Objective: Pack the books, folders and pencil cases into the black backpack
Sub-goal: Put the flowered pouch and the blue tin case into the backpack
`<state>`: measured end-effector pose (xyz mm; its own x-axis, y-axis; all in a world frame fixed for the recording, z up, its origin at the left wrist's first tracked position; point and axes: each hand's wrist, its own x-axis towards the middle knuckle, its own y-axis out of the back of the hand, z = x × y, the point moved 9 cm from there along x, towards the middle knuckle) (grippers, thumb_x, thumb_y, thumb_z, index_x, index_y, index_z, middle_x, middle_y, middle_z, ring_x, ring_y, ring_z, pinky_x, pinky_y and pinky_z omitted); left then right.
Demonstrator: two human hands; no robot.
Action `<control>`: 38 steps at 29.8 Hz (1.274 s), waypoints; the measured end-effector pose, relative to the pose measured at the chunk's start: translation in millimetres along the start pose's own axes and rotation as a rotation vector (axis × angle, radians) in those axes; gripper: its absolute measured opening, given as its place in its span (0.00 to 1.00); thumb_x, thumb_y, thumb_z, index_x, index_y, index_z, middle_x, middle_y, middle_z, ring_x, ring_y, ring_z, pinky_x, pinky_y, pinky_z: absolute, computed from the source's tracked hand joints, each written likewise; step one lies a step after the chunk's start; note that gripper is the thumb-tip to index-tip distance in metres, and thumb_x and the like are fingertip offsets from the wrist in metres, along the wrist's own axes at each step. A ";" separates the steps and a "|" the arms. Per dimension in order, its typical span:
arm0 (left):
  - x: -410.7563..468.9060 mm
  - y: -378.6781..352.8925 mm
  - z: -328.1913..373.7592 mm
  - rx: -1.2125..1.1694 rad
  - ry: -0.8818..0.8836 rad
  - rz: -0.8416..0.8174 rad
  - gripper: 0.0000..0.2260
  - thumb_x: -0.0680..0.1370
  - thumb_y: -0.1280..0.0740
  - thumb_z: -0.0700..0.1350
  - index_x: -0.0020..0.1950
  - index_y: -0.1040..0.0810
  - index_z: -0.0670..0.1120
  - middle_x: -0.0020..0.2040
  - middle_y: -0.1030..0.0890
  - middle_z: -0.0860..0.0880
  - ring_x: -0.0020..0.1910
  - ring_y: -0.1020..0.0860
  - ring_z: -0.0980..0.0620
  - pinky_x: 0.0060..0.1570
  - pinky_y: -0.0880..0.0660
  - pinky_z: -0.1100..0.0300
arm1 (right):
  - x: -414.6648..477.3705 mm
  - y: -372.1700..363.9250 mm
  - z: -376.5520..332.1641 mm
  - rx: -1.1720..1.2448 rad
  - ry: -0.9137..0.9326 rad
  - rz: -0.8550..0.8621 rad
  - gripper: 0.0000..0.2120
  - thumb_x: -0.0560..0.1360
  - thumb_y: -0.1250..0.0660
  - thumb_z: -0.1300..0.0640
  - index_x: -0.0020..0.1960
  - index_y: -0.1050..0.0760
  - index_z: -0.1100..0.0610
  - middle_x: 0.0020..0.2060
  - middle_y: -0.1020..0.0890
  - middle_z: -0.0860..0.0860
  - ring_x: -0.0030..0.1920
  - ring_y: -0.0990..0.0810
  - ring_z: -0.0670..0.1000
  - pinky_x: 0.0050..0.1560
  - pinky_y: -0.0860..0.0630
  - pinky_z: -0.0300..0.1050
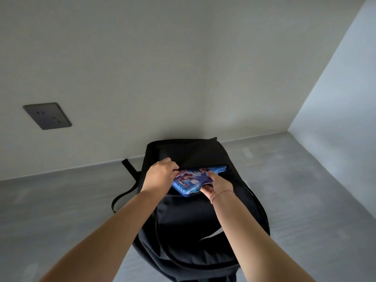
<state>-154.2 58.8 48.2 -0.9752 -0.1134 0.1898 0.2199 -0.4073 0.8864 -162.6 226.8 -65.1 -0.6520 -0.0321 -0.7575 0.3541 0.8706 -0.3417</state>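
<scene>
The black backpack (189,216) lies flat on a grey surface, its top end toward the wall. A blue pencil case (193,179) with a red and white cartoon print sits halfway inside an open pocket near the top. My left hand (160,175) pinches the pocket's upper edge and holds it open. My right hand (218,187) grips the lower right end of the pencil case, thumb on top and fingers beneath. The case's far edge is hidden under the pocket flap.
A backpack strap (130,180) loops out to the left on the grey surface (61,210). A dark wall socket (47,116) sits on the pale wall behind. A second wall (337,98) closes the right side.
</scene>
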 end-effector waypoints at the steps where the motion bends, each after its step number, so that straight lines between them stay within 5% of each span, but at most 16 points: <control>1: -1.1 0.0 0.1 0.001 -0.013 0.004 0.10 0.78 0.36 0.43 0.56 0.20 0.41 0.50 0.21 0.45 0.49 0.21 0.47 0.46 0.28 0.58 | 2.9 -0.6 0.8 0.017 -0.002 0.012 0.08 0.71 0.29 0.64 0.47 0.26 0.65 0.46 0.19 0.62 0.44 0.18 0.61 0.46 0.20 0.59; 7: -8.3 5.0 7.3 0.028 -0.117 0.078 0.03 0.70 0.28 0.34 0.42 0.17 0.37 0.37 0.20 0.41 0.33 0.20 0.41 0.32 0.24 0.57 | 11.5 -8.4 0.9 0.093 0.012 0.081 0.12 0.71 0.30 0.63 0.52 0.27 0.66 0.47 0.20 0.60 0.46 0.19 0.59 0.49 0.20 0.57; 11: -9.7 5.2 12.2 0.072 -0.160 0.107 0.05 0.65 0.27 0.31 0.34 0.20 0.39 0.31 0.22 0.43 0.26 0.23 0.42 0.24 0.25 0.57 | 5.1 -33.0 4.2 0.033 0.055 -0.036 0.19 0.78 0.40 0.62 0.68 0.35 0.64 0.61 0.26 0.60 0.62 0.25 0.60 0.52 0.23 0.50; 17: -24.7 5.6 -23.0 -0.011 0.008 0.194 0.04 0.70 0.26 0.39 0.41 0.19 0.41 0.37 0.20 0.45 0.31 0.21 0.46 0.30 0.30 0.60 | 3.1 -25.5 16.0 -0.063 -0.053 -0.105 0.10 0.76 0.34 0.58 0.47 0.27 0.66 0.42 0.20 0.61 0.41 0.20 0.55 0.43 0.19 0.50; 23: -20.8 1.5 -14.3 0.038 -0.060 0.188 0.07 0.68 0.24 0.37 0.33 0.22 0.41 0.31 0.24 0.46 0.23 0.25 0.47 0.22 0.31 0.60 | 12.1 -26.6 14.0 -0.037 -0.009 -0.045 0.09 0.72 0.30 0.63 0.47 0.25 0.68 0.36 0.18 0.59 0.37 0.18 0.54 0.51 0.20 0.48; 27: -18.6 1.8 -16.4 0.052 -0.069 0.200 0.07 0.69 0.25 0.37 0.34 0.22 0.41 0.31 0.24 0.46 0.24 0.25 0.47 0.23 0.33 0.60 | 8.5 -35.0 10.8 -0.079 0.031 -0.030 0.07 0.73 0.30 0.64 0.42 0.25 0.68 0.35 0.19 0.59 0.34 0.18 0.52 0.46 0.20 0.45; 33: -39.8 -3.0 0.0 0.110 -0.229 0.249 0.08 0.66 0.23 0.39 0.37 0.22 0.45 0.34 0.22 0.49 0.30 0.22 0.50 0.27 0.30 0.62 | 0.7 -20.8 1.2 -0.720 0.179 -0.138 0.18 0.75 0.36 0.65 0.64 0.31 0.59 0.29 0.22 0.57 0.23 0.23 0.48 0.23 0.26 0.37; 36: -47.3 -20.3 -0.6 0.163 -0.256 0.192 0.10 0.64 0.21 0.41 0.42 0.17 0.46 0.36 0.21 0.49 0.32 0.20 0.50 0.28 0.24 0.60 | -2.9 -19.3 -16.3 -1.180 0.439 -0.085 0.18 0.76 0.38 0.60 0.66 0.33 0.53 0.31 0.21 0.54 0.25 0.23 0.48 0.29 0.25 0.40; 38: -45.8 -25.5 -10.6 0.177 -0.168 0.158 0.14 0.64 0.21 0.42 0.47 0.16 0.46 0.37 0.20 0.48 0.32 0.19 0.49 0.27 0.23 0.59 | -7.3 -22.9 -28.5 -1.463 0.610 -0.015 0.17 0.76 0.37 0.54 0.64 0.31 0.51 0.39 0.18 0.52 0.38 0.18 0.52 0.43 0.22 0.45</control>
<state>-114.9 64.8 12.5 -0.9228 -0.0053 0.3852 0.3759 -0.2305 0.8975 -185.0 221.1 -35.8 -0.9368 -0.1648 -0.3086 -0.3448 0.5843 0.7347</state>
